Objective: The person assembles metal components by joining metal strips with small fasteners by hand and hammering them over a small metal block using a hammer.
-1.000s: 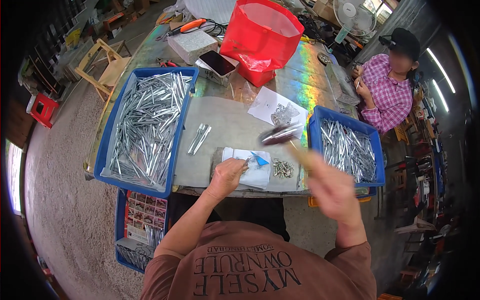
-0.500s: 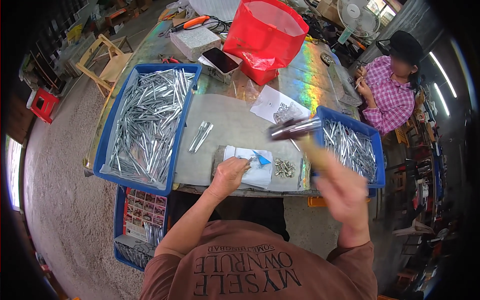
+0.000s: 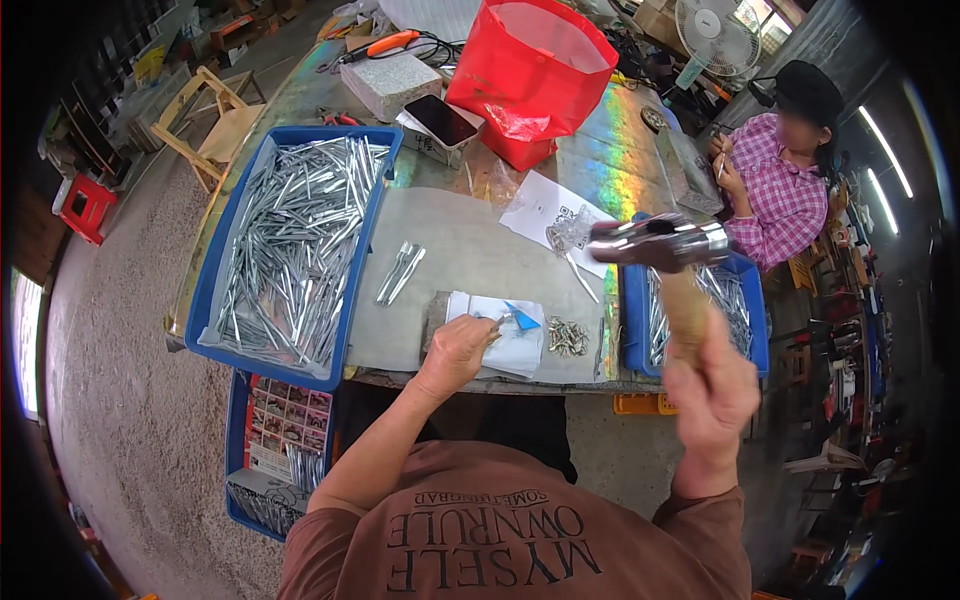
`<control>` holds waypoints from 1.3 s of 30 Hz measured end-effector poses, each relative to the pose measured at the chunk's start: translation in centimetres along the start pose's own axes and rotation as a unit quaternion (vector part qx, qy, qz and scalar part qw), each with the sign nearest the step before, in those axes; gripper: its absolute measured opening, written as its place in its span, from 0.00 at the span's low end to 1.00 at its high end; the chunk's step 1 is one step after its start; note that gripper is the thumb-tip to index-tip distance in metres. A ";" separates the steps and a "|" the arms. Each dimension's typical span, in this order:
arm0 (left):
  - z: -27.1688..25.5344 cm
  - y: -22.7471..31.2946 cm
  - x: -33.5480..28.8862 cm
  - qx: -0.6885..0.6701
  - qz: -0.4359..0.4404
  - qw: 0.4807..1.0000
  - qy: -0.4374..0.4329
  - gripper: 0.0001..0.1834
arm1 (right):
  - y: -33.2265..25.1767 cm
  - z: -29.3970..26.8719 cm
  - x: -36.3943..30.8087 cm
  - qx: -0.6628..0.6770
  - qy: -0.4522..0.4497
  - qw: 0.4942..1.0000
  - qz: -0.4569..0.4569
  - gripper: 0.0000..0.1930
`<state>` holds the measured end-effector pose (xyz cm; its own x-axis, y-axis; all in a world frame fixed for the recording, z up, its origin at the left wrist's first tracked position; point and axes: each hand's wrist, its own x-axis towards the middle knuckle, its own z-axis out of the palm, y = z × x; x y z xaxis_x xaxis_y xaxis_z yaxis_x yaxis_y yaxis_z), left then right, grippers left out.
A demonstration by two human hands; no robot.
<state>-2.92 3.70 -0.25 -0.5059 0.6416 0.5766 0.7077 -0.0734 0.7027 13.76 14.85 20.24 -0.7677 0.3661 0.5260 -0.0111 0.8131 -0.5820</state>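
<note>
My right hand [image 3: 712,395] grips the wooden handle of a hammer [image 3: 658,243], raised over the table's right side, its steel head slightly blurred. My left hand [image 3: 458,352] is closed at the left side of a white paper pad [image 3: 518,357], which lies on a stone block [image 3: 437,312]. What its fingers pinch is too small to make out; a small blue piece [image 3: 522,319] shows just past the fingertips. Right of the pad sits a heap of small metal parts [image 3: 568,338]. A few slim metal rods [image 3: 401,273] lie to the left.
Blue trays of metal rods flank the work: a large left tray [image 3: 265,366] and a right tray [image 3: 761,335] under the hammer. Farther back are a red bag [image 3: 530,85], a phone [image 3: 442,119] and a printed sheet [image 3: 530,208]. A co-worker [image 3: 785,170] sits at the far right.
The hammer has moved right and nearer to me, its head now over the right tray's edge. A slim metal tool on the paper shows more fully. My left hand stays put.
</note>
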 end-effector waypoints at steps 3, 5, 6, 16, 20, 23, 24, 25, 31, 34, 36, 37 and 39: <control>0.1 0.5 0.1 0.000 0.003 1.000 -0.010 0.04 | 3.2 2.0 -1.0 -0.079 -0.174 0.981 -0.022 0.23; 0.0 0.4 -0.2 0.009 -0.014 1.000 -0.019 0.03 | 3.9 2.7 -1.8 -0.085 -0.247 0.965 0.018 0.25; 0.0 0.2 -0.3 0.007 -0.014 1.000 -0.015 0.03 | 4.1 2.8 -1.7 -0.083 -0.248 0.965 0.016 0.25; -0.2 0.1 -0.2 0.007 0.003 1.000 -0.011 0.04 | 9.7 6.4 -0.5 0.081 -0.191 0.954 0.218 0.22; -0.2 0.7 0.3 0.003 -0.006 1.000 -0.027 0.04 | 14.1 9.4 0.0 0.266 -0.221 0.875 0.338 0.21; -0.2 1.0 0.1 -0.028 -0.078 0.996 -0.024 0.04 | 17.3 12.1 0.6 0.304 -0.227 0.855 0.353 0.19; 0.1 0.7 -0.2 -0.052 -0.124 0.991 -0.025 0.03 | 18.2 12.9 0.8 0.301 -0.229 0.850 0.366 0.17; 0.2 0.5 -0.4 -0.075 -0.170 0.982 -0.025 0.03 | 19.0 13.6 1.1 0.304 -0.227 0.850 0.366 0.17; 0.6 0.5 -0.5 -0.215 -0.279 0.936 0.007 0.04 | 22.5 16.2 1.4 0.264 -0.217 0.868 0.359 0.09; 0.6 0.4 0.0 -0.340 -0.319 0.883 0.042 0.06 | 22.3 15.7 1.1 0.036 -0.200 0.954 0.221 0.09; 0.5 0.4 0.1 -0.349 -0.330 0.876 0.039 0.07 | 22.6 15.4 0.5 -0.147 -0.098 0.984 0.027 0.11; 0.4 0.6 0.3 -0.375 -0.342 0.860 0.053 0.07 | 22.2 14.9 0.3 -0.147 -0.099 0.984 0.030 0.11; 0.2 0.7 0.3 -0.402 -0.357 0.841 0.069 0.07 | 20.5 13.5 -0.2 -0.107 -0.047 0.989 0.086 0.10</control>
<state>-2.46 3.98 0.32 -0.7518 0.6507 -0.1068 -0.3331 -0.2349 0.9132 4.99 25.34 -0.15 -0.8033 0.4709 0.3647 0.2522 0.8236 -0.5080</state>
